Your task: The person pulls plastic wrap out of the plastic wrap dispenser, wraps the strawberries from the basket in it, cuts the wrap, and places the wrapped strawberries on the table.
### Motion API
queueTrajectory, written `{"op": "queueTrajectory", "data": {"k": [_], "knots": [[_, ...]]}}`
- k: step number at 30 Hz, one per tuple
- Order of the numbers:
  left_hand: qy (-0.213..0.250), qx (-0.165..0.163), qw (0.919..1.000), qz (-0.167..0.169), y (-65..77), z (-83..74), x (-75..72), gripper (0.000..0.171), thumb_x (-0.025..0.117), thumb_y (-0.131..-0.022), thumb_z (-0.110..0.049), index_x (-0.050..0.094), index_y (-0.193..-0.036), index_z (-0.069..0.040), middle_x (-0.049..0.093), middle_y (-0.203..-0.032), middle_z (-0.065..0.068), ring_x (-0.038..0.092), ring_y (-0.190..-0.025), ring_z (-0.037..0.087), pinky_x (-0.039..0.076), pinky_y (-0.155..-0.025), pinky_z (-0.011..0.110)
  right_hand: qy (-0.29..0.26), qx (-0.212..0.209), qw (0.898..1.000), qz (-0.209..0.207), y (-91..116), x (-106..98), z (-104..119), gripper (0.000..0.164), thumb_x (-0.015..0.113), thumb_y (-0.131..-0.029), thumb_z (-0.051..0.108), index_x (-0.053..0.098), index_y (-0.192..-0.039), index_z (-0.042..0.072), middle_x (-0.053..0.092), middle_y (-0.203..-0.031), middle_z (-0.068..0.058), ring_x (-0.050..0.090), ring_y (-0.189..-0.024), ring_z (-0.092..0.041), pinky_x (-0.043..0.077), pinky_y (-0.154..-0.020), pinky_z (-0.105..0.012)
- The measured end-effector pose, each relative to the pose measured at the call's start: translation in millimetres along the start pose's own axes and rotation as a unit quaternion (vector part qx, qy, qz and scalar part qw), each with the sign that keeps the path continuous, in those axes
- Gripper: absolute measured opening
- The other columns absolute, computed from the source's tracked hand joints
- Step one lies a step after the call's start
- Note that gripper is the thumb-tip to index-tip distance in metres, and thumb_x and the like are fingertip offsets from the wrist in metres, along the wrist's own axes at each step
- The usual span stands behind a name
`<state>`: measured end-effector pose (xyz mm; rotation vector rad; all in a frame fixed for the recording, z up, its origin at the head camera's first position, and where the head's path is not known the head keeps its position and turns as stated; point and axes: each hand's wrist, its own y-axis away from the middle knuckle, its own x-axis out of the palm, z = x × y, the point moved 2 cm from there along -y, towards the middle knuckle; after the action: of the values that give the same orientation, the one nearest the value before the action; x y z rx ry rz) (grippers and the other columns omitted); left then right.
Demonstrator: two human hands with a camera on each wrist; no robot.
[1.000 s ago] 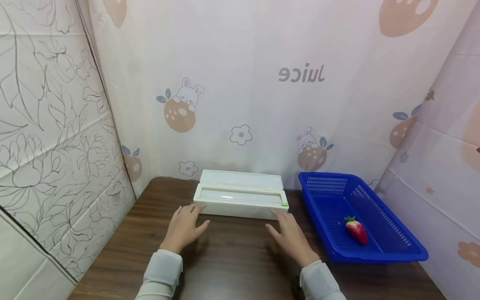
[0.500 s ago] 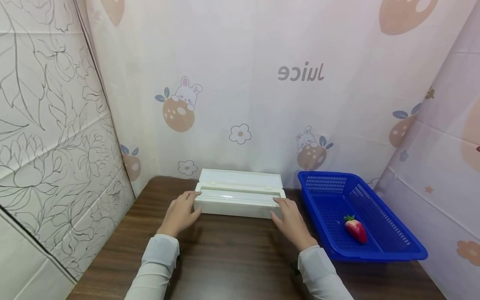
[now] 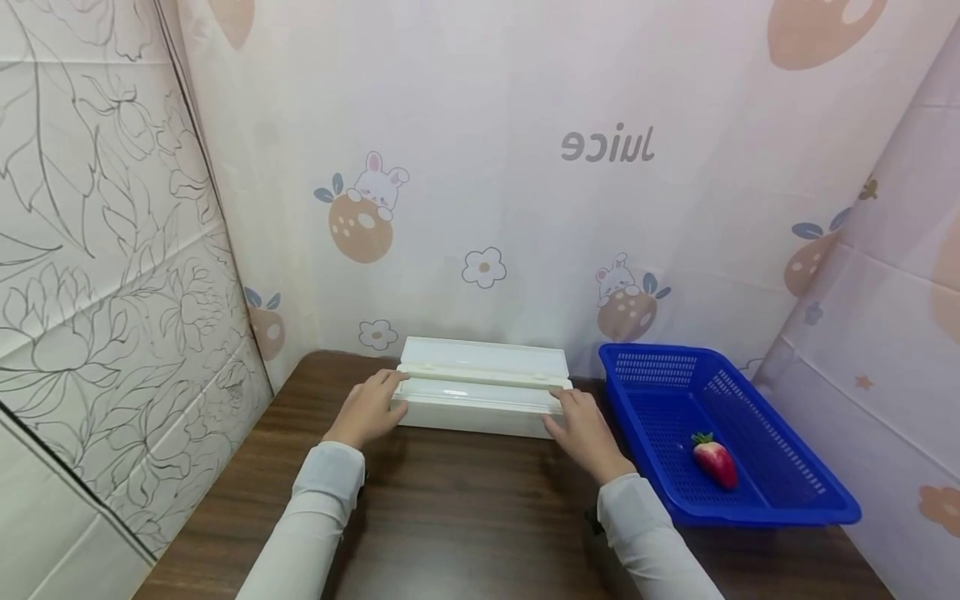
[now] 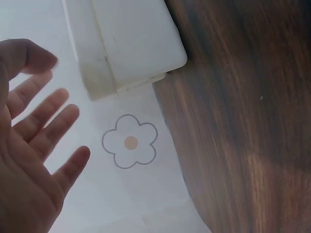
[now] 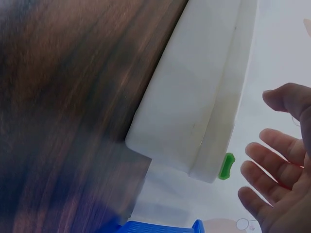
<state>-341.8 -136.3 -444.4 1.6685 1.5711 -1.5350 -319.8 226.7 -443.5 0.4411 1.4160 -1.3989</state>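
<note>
A long white cling film dispenser point(image 3: 472, 417) lies across the back of the table, its lid point(image 3: 483, 357) tipped back. My left hand point(image 3: 367, 408) is at its left end, fingertips by the top edge, thumb toward the front. At the other end, my right hand point(image 3: 588, 429) is held the same way, overlapping the corner. Both wrist views show relaxed, spread fingers beside the dispenser, with nothing gripped. A small green slide point(image 5: 226, 166) sticks out near the right fingers; in the head view the right hand hides it.
To the right stands a blue plastic basket point(image 3: 757, 517) with a red strawberry point(image 3: 715, 464) in it. The dark wood table point(image 3: 480, 517) ends at a patterned wall cloth point(image 3: 480, 183) behind the dispenser. More cloth hangs on both sides.
Both hands have moved forward and up, from the dispenser's front side to the top edges of its two ends. The dispenser, basket and strawberry stay in place.
</note>
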Motion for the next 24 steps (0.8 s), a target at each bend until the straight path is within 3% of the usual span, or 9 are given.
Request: {"op": "queueTrajectory", "data": {"k": [6,13,17,24], "knots": [[0.021,0.006,0.9988,0.043,-10.8,2.1,3.6,0.046,0.064,-0.092,-0.012,0.057,-0.138,-0.008,0.055,-0.142,0.014,0.052,-0.131,0.032,0.041,-0.107,0.053,0.009,0.012,0.999,0.041,-5.2,1.7,-7.1,0.053,0.080,-0.086,0.022,0.062,-0.128,-0.005,0.062,-0.123,-0.024,0.057,-0.114,-0.042,0.047,-0.097,-0.057],[0.039,0.008,0.9967,0.071,-18.0,-3.4,6.2,0.044,0.065,-0.093,-0.013,0.059,-0.136,-0.008,0.057,-0.139,0.013,0.053,-0.129,0.033,0.042,-0.108,0.050,-0.023,0.009,0.996,0.082,-10.0,3.9,-16.5,0.049,0.073,-0.089,0.018,0.060,-0.132,-0.002,0.060,-0.130,-0.024,0.053,-0.121,-0.042,0.043,-0.102,-0.058],[0.026,0.011,0.9959,0.086,-20.5,-6.4,8.3,0.042,0.065,-0.094,-0.015,0.060,-0.136,-0.008,0.058,-0.139,0.012,0.052,-0.129,0.034,0.041,-0.109,0.051,-0.021,0.011,0.994,0.103,-11.8,5.9,-20.2,0.045,0.069,-0.091,0.015,0.061,-0.132,-0.001,0.060,-0.131,-0.023,0.053,-0.122,-0.041,0.042,-0.104,-0.057],[-0.037,0.044,0.9933,0.100,-25.2,-8.8,12.9,0.035,0.062,-0.094,-0.015,0.067,-0.128,-0.005,0.061,-0.136,0.012,0.055,-0.128,0.030,0.043,-0.106,0.051,-0.009,0.002,0.993,0.121,-17.4,9.5,-22.2,0.032,0.066,-0.092,0.011,0.066,-0.121,-0.002,0.064,-0.122,-0.020,0.056,-0.118,-0.039,0.044,-0.103,-0.054]]}}
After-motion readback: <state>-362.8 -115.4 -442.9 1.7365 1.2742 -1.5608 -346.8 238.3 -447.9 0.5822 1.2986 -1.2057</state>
